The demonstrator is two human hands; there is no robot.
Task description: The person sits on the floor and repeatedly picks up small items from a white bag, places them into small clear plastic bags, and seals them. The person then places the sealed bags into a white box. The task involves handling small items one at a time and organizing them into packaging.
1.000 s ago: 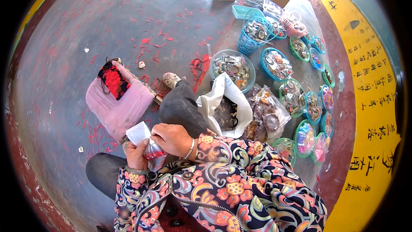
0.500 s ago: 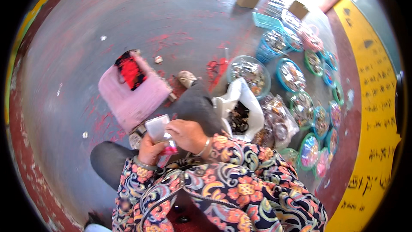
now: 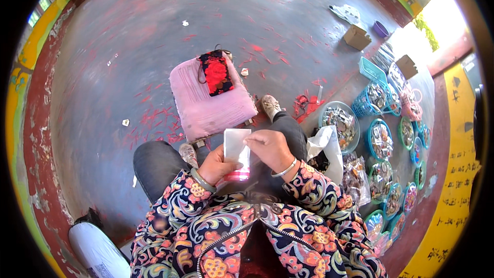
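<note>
A small flat plastic bag [image 3: 237, 148], whitish and see-through above with a pink-red band at its lower end, stands upright over my lap. My left hand [image 3: 212, 167] grips it low on the left side, with the thumb across its front. At the upper right edge, my right hand [image 3: 269, 149] has its thumb and fingers pinched together on the bag. Whether it is one bag or a thin stack, I cannot tell.
Ahead is a pink padded seat [image 3: 210, 110] with a red-and-black cloth pouch [image 3: 216, 73] on it. On my right stand a white sack [image 3: 329, 150] of dark pieces, a clear tub [image 3: 339, 123], a blue basket [image 3: 371, 100] and several more filled baskets. Red scraps litter the floor.
The whole view has swung left, so the seat and baskets appear further right. The bag has turned more upright, and my right fingers have shifted from across its middle to its upper right edge.
</note>
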